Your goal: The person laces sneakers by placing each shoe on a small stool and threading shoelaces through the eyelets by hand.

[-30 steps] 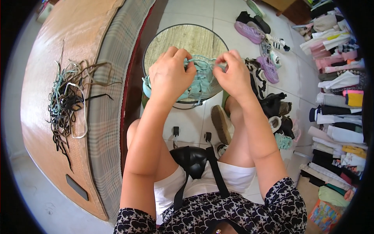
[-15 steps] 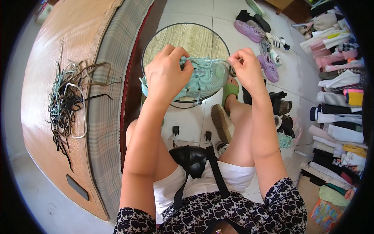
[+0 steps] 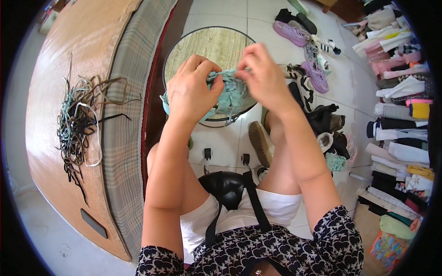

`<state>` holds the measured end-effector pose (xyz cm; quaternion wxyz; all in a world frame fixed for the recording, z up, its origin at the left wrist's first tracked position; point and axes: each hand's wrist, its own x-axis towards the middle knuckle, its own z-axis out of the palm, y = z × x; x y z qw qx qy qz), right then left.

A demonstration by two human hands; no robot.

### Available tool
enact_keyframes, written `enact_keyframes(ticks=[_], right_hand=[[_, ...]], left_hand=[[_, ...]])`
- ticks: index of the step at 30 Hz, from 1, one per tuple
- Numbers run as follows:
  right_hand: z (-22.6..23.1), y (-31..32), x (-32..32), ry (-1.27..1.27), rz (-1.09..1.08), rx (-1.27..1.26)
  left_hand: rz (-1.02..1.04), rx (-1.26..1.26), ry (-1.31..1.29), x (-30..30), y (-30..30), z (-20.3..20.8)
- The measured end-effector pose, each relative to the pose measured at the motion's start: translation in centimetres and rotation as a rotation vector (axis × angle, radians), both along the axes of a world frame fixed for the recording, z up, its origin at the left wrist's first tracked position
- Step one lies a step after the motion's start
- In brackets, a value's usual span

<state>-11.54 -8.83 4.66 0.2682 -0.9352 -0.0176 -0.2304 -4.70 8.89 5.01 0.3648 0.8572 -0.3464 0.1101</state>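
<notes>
A mint-green mesh sneaker (image 3: 230,100) lies on a round wood-grain table (image 3: 207,43) in front of me. My left hand (image 3: 191,89) is over the sneaker, thumb and fingers pinched on a mint shoelace (image 3: 226,72). Close by on its right, my right hand (image 3: 263,79) is slightly blurred, its fingertips bent together at the same lace. Between the two hands the lace runs along the sneaker's upper. Both hands hide much of the shoe, including part of its lacing.
On the bed (image 3: 50,170) to my left lie a tangle of loose laces (image 3: 78,131) and a dark flat rectangular object (image 3: 93,224). Several shoes, among them a purple sneaker (image 3: 315,77), are spread over the tiled floor at right. Beyond them are folded clothes (image 3: 398,110).
My right hand has moved left, from the sneaker's far right end to near my left hand. The lace stretch between the hands is shorter. My left hand shifted slightly left.
</notes>
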Motion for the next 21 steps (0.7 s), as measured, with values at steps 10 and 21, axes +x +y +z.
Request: enact_keyframes(ticks=[10, 21], right_hand=[[-0.5, -4.4, -0.8, -0.246, -0.401, 0.153], [-0.9, 1.1, 0.8, -0.101, -0.044, -0.089]], left_hand=[[0.047, 0.015, 0.008, 0.4, -0.2, -0.4], [0.038, -0.004, -0.029, 0.2, -0.4, -0.3]])
